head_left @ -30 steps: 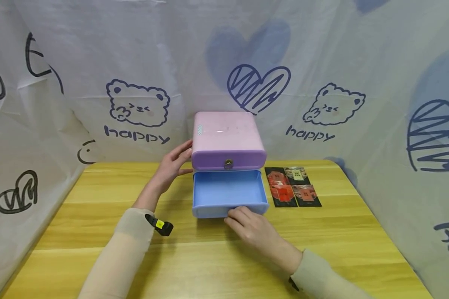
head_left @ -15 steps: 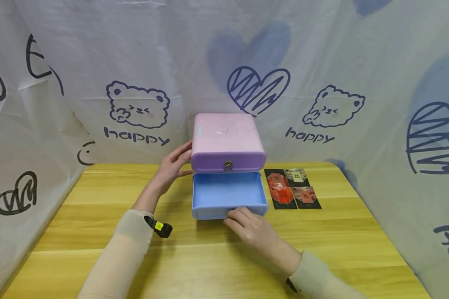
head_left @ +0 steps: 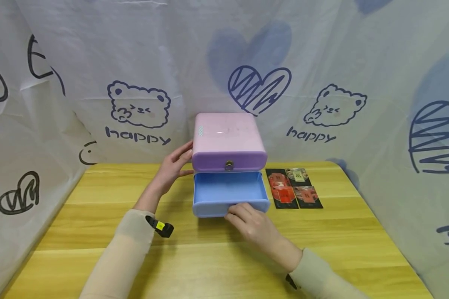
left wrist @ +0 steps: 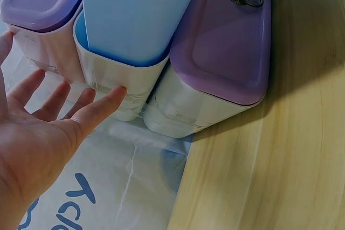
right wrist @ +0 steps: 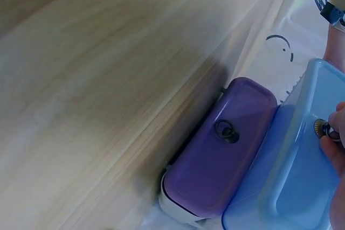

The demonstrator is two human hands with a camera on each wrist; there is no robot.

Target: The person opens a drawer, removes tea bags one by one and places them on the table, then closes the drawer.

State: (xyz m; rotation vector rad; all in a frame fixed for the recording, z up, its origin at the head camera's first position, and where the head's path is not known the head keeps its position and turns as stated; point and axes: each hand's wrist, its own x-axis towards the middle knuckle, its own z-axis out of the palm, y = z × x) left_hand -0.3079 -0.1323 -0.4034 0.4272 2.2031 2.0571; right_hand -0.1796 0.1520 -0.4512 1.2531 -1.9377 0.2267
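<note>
A small cabinet (head_left: 226, 131) with a pale pink top stands at the back of the table. Its upper purple drawer (head_left: 209, 161) is closed, and below it a light blue drawer (head_left: 224, 187) is pulled out, with nothing visible inside. My right hand (head_left: 256, 228) pinches the ring pull (right wrist: 319, 128) on the blue drawer's front. Spread fingers of my left hand (head_left: 169, 168) rest against the cabinet's left side; the left wrist view shows the thumb at the middle section. The lowest purple drawer (right wrist: 223, 149) is closed and hidden in the head view.
To the right of the cabinet lie several dark cards with red and food pictures (head_left: 284, 195), in a block on the wooden table (head_left: 194, 265). A white printed cloth (head_left: 142, 45) hangs close behind the cabinet and along both sides.
The blue drawer's front has risen slightly in the head view and shows a little more of its face. The right hand stays on it; the left hand keeps its place.
</note>
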